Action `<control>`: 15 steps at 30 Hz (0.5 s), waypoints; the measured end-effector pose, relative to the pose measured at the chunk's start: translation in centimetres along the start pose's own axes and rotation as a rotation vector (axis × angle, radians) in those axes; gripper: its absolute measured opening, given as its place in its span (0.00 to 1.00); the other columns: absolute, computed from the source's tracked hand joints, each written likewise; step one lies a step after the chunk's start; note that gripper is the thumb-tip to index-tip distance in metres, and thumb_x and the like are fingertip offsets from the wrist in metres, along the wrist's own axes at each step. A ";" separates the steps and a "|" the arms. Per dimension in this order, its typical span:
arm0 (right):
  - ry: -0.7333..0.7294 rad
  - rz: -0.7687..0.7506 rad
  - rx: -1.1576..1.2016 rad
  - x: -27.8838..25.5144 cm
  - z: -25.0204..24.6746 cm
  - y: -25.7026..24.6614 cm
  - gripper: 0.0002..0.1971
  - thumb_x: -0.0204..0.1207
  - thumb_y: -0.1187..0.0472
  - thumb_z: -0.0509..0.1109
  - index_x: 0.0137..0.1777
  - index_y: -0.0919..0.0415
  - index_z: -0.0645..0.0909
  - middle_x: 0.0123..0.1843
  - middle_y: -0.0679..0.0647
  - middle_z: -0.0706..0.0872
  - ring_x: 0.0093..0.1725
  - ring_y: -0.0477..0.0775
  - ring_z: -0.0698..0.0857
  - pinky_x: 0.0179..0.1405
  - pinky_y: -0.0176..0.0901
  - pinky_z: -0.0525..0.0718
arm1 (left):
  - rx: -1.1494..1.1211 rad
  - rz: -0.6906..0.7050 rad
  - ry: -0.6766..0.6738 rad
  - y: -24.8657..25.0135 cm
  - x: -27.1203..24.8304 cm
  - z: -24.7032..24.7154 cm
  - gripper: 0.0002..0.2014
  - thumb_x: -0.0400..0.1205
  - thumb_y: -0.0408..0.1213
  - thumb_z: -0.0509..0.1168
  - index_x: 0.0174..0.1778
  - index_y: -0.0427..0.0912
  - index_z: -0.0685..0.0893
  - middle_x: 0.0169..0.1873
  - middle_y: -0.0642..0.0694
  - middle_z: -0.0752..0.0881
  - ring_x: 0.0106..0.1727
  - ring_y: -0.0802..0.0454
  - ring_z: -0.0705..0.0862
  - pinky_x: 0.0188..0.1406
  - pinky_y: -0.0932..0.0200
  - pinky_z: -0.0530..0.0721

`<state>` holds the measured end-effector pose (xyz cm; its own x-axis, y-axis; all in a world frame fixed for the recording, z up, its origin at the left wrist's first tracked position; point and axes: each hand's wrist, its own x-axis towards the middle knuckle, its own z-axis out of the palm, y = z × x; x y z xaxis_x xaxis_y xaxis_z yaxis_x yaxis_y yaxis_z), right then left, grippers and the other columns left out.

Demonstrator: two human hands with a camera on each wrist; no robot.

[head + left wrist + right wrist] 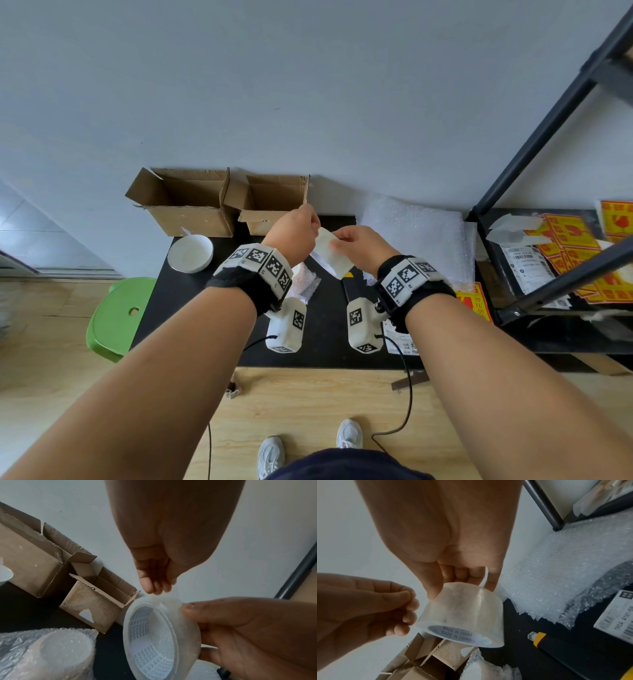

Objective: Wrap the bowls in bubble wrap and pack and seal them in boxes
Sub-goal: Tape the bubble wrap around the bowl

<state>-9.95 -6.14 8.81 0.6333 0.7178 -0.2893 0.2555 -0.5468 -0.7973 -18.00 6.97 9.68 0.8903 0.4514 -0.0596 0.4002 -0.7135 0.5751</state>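
Translucent tape roll [161, 635] with "MADE IN CHINA" core print

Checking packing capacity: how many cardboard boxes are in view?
2. Larger box at the table's back-left against the wall; smaller box right beside it. Both open. Others may sit out of frame.

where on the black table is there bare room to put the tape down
Bare tabletop lies in front of the bowl, left of the wrapped bowl. The right side is crowded: bubble wrap, knife, labels. Both hands hold the tape.
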 end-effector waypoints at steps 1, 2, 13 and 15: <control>0.004 0.000 -0.028 0.1 0.1 0.1 0.12 0.84 0.61 0.62 0.59 0.63 0.84 0.54 0.59 0.87 0.52 0.56 0.85 0.52 0.48 0.82 | -0.013 -0.012 -0.004 0.0 0.0 0.1 0.06 0.86 0.32 0.55 0.52 0.40 0.77 0.47 0.42 0.84 0.47 0.47 0.83 0.47 0.51 0.83; 0.018 0.000 -0.065 0.2 0.1 0.2 0.12 0.84 0.60 0.62 0.58 0.65 0.84 0.54 0.60 0.87 0.52 0.58 0.85 0.53 0.50 0.82 | -0.033 -0.021 -0.004 0.1 0.0 0.2 0.06 0.85 0.32 0.55 0.51 0.41 0.77 0.47 0.43 0.84 0.47 0.47 0.83 0.48 0.51 0.83; 0.131 -0.049 -0.086 0.9 -0.8 1.9 0.10 0.80 0.55 0.69 0.60 0.52 0.82 0.34 0.39 0.71 0.34 0.39 0.72 0.34 0.31 0.68 | -0.104 -0.102 -0.029 0.4 0.4 1.2 0.07 0.86 0.31 0.54 0.47 0.42 0.77 0.41 0.45 0.84 0.44 0.48 0.83 0.52 0.49 0.84; 0.149 -0.052 -0.084 0.9 -0.9 2.1 0.08 0.79 0.55 0.70 0.55 0.53 0.86 0.33 0.39 0.74 0.34 0.39 0.74 0.34 0.31 0.69 | -0.131 -0.116 -0.031 0.4 0.7 1.3 0.07 0.85 0.32 0.55 0.46 0.43 0.77 0.39 0.45 0.84 0.42 0.48 0.83 0.52 0.47 0.85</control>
<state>-8.17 -7.08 7.34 0.7171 0.6778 -0.1623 0.3471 -0.5492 -0.7602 -16.99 6.30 8.75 0.8468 0.5088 -0.1555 0.4708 -0.5806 0.6642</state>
